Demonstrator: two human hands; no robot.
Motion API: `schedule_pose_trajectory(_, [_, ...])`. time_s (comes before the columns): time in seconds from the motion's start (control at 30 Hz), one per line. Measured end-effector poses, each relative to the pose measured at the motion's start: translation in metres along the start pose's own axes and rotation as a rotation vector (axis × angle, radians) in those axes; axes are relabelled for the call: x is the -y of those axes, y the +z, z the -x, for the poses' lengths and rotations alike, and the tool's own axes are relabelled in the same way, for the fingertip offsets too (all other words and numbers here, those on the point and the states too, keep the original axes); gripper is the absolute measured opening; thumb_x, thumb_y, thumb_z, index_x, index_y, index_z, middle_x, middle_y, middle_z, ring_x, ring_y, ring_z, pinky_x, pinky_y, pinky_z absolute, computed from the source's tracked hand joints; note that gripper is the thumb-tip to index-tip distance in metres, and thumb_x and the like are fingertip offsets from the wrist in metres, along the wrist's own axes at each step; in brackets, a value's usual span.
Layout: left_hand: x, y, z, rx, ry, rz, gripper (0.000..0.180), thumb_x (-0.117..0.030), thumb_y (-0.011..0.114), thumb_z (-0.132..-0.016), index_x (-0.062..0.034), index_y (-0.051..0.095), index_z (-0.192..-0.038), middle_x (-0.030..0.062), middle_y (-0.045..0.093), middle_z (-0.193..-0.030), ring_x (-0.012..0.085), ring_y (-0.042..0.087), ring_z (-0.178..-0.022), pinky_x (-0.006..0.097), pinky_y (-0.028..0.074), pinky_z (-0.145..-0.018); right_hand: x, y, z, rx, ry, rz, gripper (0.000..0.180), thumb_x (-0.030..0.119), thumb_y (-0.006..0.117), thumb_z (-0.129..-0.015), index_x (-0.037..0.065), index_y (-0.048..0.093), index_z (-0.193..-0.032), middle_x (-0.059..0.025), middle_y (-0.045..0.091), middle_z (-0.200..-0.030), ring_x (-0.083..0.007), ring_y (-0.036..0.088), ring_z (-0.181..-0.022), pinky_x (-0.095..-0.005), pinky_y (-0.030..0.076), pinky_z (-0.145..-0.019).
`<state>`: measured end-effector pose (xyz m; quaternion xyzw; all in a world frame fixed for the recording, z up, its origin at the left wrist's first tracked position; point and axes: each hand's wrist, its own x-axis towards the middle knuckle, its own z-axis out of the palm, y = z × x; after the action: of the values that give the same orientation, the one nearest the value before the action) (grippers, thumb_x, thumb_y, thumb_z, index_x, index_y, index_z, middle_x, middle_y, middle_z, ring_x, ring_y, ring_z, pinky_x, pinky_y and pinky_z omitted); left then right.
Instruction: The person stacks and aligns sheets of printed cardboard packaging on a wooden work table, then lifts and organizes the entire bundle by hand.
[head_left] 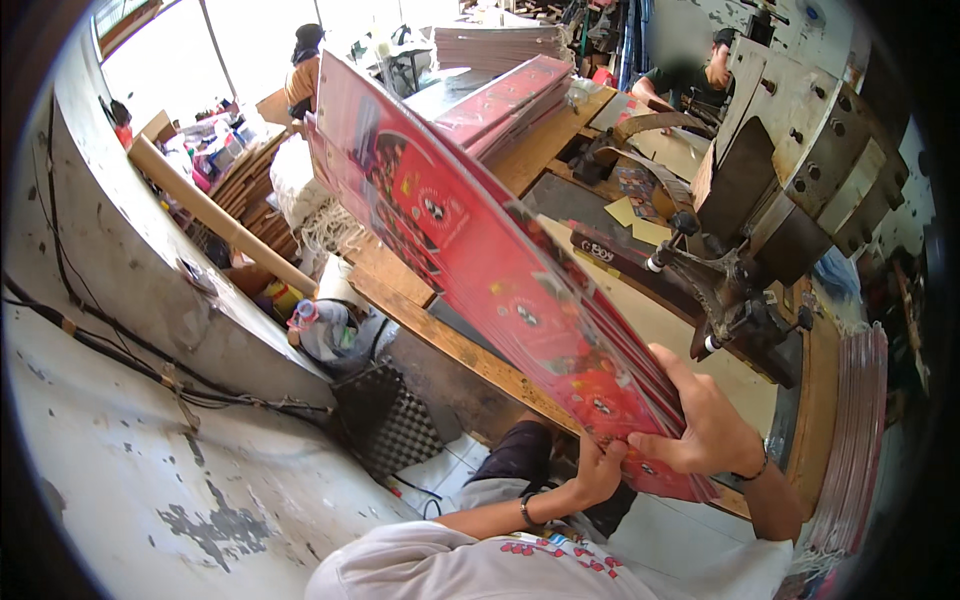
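Observation:
A long stack of glossy red printed sheets [480,255] is held up at a slant, its far end rising toward the upper left. My right hand [705,415] grips the near end from the right, thumb across the front face and fingers behind. Lower down, my left hand [597,473] is closed on the bottom edge of the same stack; part of its fingers is hidden. The sheets fan slightly apart along their right edge. Beneath and beyond them stretches a wood-edged worktable [540,155].
A heavy metal press-like machine [820,150] stands on the table at right, near loose yellow paper pieces [622,211]. More red sheets [510,100] lie farther back; another pile [850,430] hangs at right. Two people work beyond. A peeling wall [150,440] borders the left.

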<state>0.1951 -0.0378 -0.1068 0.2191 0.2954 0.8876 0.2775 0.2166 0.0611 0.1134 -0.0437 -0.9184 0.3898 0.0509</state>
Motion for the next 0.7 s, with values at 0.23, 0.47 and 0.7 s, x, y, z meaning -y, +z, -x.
schedule_pose_trajectory(0.23, [0.044,0.022,0.069,0.249,-0.335,0.156,0.038,-0.01,0.046,-0.107,-0.0017,0.038,-0.143,0.0125,0.051,-0.136,0.0191,0.052,-0.125,0.038,0.044,-0.107,0.007,-0.011,0.04,0.157,0.18,0.112,0.085,0.021,0.082,-0.076,-0.005,0.035,-0.142,-0.0271,0.068,-0.106,-0.0411,0.07,-0.093,-0.043,0.055,-0.08])
schedule_pose_trajectory(0.47, [0.037,0.067,0.07,0.256,-0.38,0.082,0.036,-0.011,0.046,-0.107,-0.0004,0.041,-0.141,0.0116,0.055,-0.132,0.0189,0.053,-0.121,0.036,0.042,-0.106,0.007,-0.034,0.063,0.171,0.296,0.116,0.083,0.014,0.081,-0.073,-0.002,0.037,-0.142,-0.0267,0.067,-0.107,-0.0446,0.068,-0.096,-0.0418,0.054,-0.083])
schedule_pose_trajectory(0.7, [0.035,0.084,0.035,0.614,-0.703,-0.195,0.041,-0.029,0.048,-0.107,0.0038,0.052,-0.132,0.0115,0.069,-0.108,0.0214,0.064,-0.103,0.035,0.05,-0.092,-0.007,-0.064,0.081,0.151,0.286,0.26,0.081,0.011,0.08,-0.071,0.003,0.04,-0.14,-0.0255,0.068,-0.107,-0.0446,0.068,-0.096,-0.0428,0.054,-0.082])
